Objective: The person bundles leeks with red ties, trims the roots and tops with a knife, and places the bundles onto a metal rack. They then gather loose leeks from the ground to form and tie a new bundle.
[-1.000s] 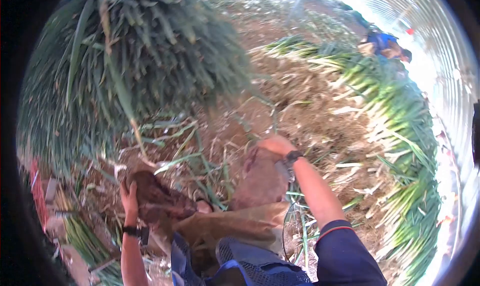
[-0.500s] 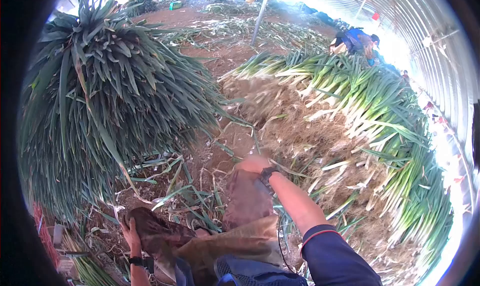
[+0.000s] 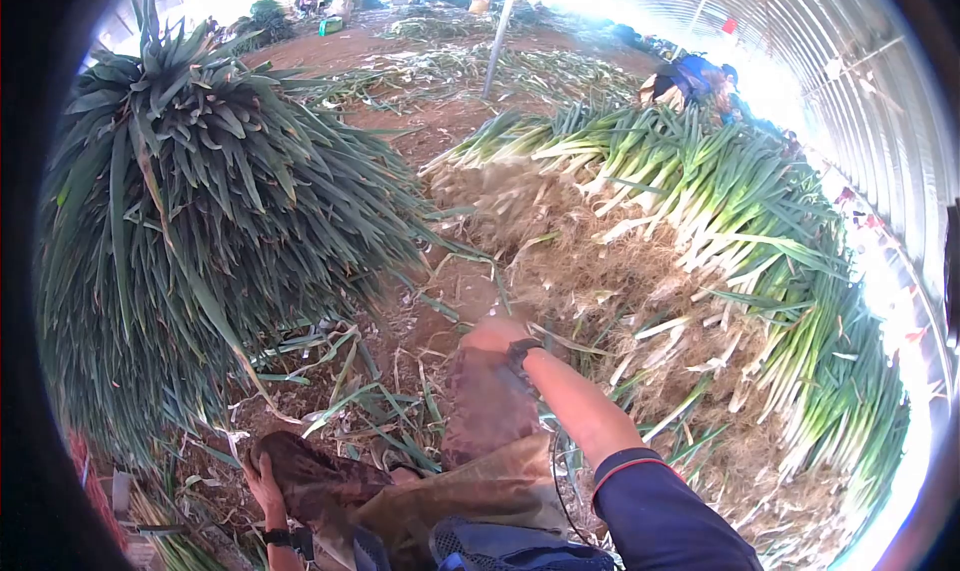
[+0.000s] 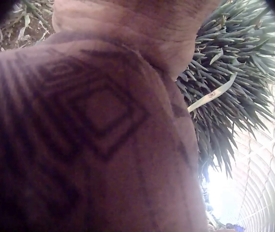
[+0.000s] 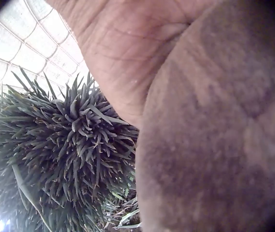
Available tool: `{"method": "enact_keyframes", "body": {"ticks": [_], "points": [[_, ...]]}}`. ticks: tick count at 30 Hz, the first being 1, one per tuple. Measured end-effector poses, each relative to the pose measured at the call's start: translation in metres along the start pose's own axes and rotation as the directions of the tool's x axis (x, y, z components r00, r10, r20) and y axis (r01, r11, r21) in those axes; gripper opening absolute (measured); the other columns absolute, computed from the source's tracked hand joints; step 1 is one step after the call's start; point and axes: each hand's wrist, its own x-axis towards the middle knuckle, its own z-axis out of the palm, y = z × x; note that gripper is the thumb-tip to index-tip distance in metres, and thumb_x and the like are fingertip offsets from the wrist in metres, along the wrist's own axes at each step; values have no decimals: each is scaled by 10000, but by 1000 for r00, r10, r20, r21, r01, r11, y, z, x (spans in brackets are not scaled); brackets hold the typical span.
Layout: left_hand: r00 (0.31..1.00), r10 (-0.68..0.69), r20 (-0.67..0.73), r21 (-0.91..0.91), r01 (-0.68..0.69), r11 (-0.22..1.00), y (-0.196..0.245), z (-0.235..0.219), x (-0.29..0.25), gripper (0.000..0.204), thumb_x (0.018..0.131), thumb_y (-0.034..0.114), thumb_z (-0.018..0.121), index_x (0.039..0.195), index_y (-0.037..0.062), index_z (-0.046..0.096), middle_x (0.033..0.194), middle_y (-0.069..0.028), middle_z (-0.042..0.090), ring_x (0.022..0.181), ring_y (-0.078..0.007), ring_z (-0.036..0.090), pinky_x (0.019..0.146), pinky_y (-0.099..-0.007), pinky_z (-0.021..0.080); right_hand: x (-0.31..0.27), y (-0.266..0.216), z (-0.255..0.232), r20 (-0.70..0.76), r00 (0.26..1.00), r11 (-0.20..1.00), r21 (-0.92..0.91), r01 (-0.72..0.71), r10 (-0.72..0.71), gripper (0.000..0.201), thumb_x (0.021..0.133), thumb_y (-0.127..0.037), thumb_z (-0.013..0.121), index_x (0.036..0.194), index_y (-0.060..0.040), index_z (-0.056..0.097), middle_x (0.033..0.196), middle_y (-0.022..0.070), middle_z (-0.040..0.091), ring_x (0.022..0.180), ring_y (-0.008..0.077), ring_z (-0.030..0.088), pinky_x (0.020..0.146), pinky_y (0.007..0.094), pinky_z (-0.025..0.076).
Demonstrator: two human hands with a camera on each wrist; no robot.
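My left hand [image 3: 265,489] rests against the outer side of my left knee, on the dark reddish-brown trouser leg [image 3: 325,481]. In the left wrist view the heel of that hand lies against patterned cloth [image 4: 94,125]. My right hand [image 3: 495,333] lies over the top of my right knee [image 3: 487,406], its fingertips turned away from the head camera. The right wrist view has its palm [image 5: 123,53] on the brownish trouser cloth [image 5: 215,140]. Nearest in front stands a big upright mass of dark green onion leaves [image 3: 230,191].
To the right, a long curved row of green onions [image 3: 700,201] lies with white stalks and roots turned inward. Loose leaves [image 3: 390,411] litter the soil by my feet. A pole [image 3: 498,46] stands farther back, and a person in blue [image 3: 695,76] bends beyond the row.
The head view has tilted up, then shifted slightly, bringing more of the far ground and pole into sight. Both hands stay on the knees.
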Motion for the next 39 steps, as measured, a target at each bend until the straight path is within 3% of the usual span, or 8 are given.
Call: {"method": "enact_keyframes", "body": {"ticks": [2, 5, 11, 14, 23, 26, 28, 39], "points": [[1000, -15, -19, 30, 15, 999, -5, 0, 1, 683, 931, 459, 592, 1417, 2, 447, 1403, -230, 491, 1281, -351, 482, 1085, -407, 350, 8, 4, 6, -13, 1000, 1000, -28, -12, 12, 260, 885, -351, 530, 970, -206, 728, 974, 159, 694, 942, 367, 673, 807, 479, 537], [999, -30, -28, 56, 31, 998, -6, -1, 1, 700, 924, 477, 595, 1419, 5, 446, 1398, -234, 493, 1283, -356, 478, 1087, -408, 347, 16, 8, 8, 121, 990, 991, 104, -82, 69, 596, 800, -522, 622, 1196, -82, 690, 1223, 218, 653, 1146, 405, 614, 977, 465, 479], [999, -35, -35, 56, 37, 998, -27, 3, 10, 701, 918, 481, 595, 1411, 4, 453, 1395, -233, 492, 1289, -357, 469, 1093, -411, 335, -3, -8, -14, 113, 977, 966, 161, -200, 183, 603, 792, -522, 618, 1183, -69, 691, 1215, 221, 655, 1145, 396, 617, 965, 460, 485], [998, -3, -69, 86, 9, 996, -27, 0, 6, 692, 920, 481, 597, 1411, 13, 459, 1385, -234, 501, 1274, -357, 481, 1083, -413, 345, -9, -13, -18, 88, 995, 995, 85, -57, 49, 539, 804, -518, 603, 1155, -122, 709, 1192, 196, 669, 1109, 390, 633, 936, 473, 494], [998, -17, -61, 194, 29, 981, 11, 0, -8, 644, 922, 450, 568, 1407, 41, 457, 1397, -228, 493, 1293, -407, 464, 1078, -440, 354, -37, -35, -52, 57, 997, 995, 85, 47, -52, 363, 886, -461, 536, 1058, -214, 738, 1112, 154, 700, 1032, 390, 654, 886, 482, 506], [998, -37, -56, 160, 46, 986, 20, 0, -12, 645, 922, 450, 568, 1408, 42, 456, 1393, -227, 497, 1291, -406, 467, 1079, -440, 353, -45, -47, -65, 101, 994, 999, 9, 45, -46, 367, 899, -437, 520, 1072, -189, 729, 1098, 173, 697, 1043, 390, 649, 898, 469, 502], [998, -24, -53, 136, 31, 990, 19, 0, -12, 652, 919, 448, 569, 1410, 33, 455, 1389, -237, 496, 1290, -406, 465, 1080, -439, 352, -38, -46, -61, 118, 991, 980, 175, -91, 71, 644, 776, -559, 596, 1080, -3, 708, 1129, 244, 675, 1047, 393, 650, 877, 431, 506], [996, 2, -89, 119, 9, 993, -1, 2, -7, 695, 897, 457, 599, 1405, 6, 452, 1375, -253, 493, 1283, -407, 464, 1079, -431, 355, -25, -36, -50, 180, 974, 972, 163, -171, 141, 598, 842, -537, 555, 1159, -50, 694, 1224, 228, 644, 1147, 397, 608, 982, 451, 464]]}}
